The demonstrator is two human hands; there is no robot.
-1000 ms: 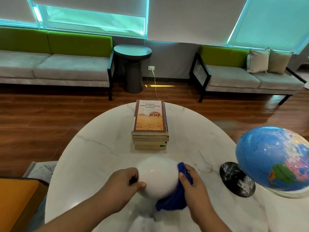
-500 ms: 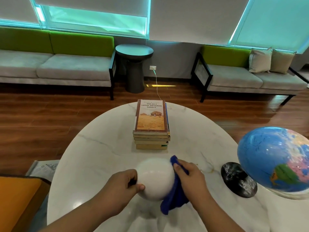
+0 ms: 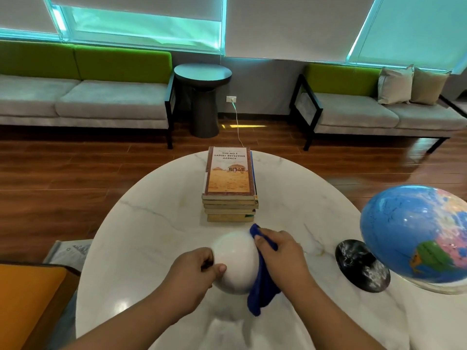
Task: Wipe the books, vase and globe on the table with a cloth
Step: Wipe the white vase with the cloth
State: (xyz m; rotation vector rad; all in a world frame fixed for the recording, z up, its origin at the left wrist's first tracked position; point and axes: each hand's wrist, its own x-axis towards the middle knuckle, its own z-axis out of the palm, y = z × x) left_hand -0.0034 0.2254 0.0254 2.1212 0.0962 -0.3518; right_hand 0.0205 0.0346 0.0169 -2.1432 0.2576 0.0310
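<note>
Vase [image 3: 236, 261]: left hand [image 3: 194, 271] grips | cloth [image 3: 262, 291]: right hand [image 3: 283, 256] grips | books [image 3: 228, 178] (LADIES DETECTIVE AGENCY)

Glossy marble table [image 3: 156, 223], matt white vase [image 3: 236, 263], fuzzy cloth [image 3: 262, 286]

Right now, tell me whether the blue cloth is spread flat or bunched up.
Bunched up: the right hand grips the blue cloth against the white vase, folds hanging below.

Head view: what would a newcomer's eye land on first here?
Near the front of the table, the left hand grips a round white vase while the right hand presses a blue cloth to its side. A bright blue globe looms at the right; a stack of books sits behind the vase.
</note>
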